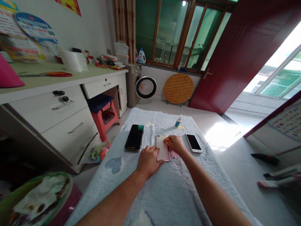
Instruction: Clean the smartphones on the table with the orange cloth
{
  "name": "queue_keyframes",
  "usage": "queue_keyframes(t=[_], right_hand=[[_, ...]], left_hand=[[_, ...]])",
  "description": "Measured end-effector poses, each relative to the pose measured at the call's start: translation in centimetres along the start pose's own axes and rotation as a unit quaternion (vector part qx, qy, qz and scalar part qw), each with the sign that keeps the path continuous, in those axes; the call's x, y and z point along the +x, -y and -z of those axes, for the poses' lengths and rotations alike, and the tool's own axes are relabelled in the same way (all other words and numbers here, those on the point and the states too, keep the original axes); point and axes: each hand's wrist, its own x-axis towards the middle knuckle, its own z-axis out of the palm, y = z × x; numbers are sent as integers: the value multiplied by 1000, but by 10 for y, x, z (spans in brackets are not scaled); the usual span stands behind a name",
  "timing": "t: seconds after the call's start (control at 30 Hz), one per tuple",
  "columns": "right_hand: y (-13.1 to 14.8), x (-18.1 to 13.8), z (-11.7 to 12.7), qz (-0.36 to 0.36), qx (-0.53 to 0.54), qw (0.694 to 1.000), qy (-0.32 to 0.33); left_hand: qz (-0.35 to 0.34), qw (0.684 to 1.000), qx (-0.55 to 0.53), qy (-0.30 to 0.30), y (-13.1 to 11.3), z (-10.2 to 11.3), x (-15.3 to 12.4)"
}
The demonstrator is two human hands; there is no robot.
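Note:
A pale pink phone [162, 147] lies back-up on a light blue towel-covered table [164, 194]. My left hand [148, 160] rests on its near left edge, fingers curled over it, holding it down. My right hand [175, 143] is closed on a small orange cloth [166, 140] pressed against the phone's right side. A black phone [134, 137] lies screen-up to the left. A white phone [193, 142] with a dark screen lies to the right. A small spray bottle [178, 121] stands farther back.
A white desk with drawers [58, 103] runs along the left, with a red stool [104, 117] under it. A bin with rubbish [39, 197] sits at near left. A round wooden tabletop [178, 88] leans on the far wall. The red door [240, 53] stands open at right.

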Motion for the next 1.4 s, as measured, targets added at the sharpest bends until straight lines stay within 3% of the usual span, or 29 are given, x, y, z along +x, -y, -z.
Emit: queue_keyframes(t=[0.17,0.37,0.6,0.83,1.13,1.4], right_hand=[[5,-36,4,20,69,997,-2],[13,-74,10,36,81,996,12],[18,-93,12,48,72,996,31],[8,-54,1,38,63,997,10],[6,16,-4,4,-58,998,-5],[23,46,-5,53,-84,994,36]], left_hand=[[-6,1000,5,-4,1,-1,0],[1,1000,7,6,0,0,0],[0,1000,-8,14,1,1,1],[-21,999,-14,20,6,0,3],[-27,999,-18,25,6,3,4],[-23,999,-27,26,6,3,3]])
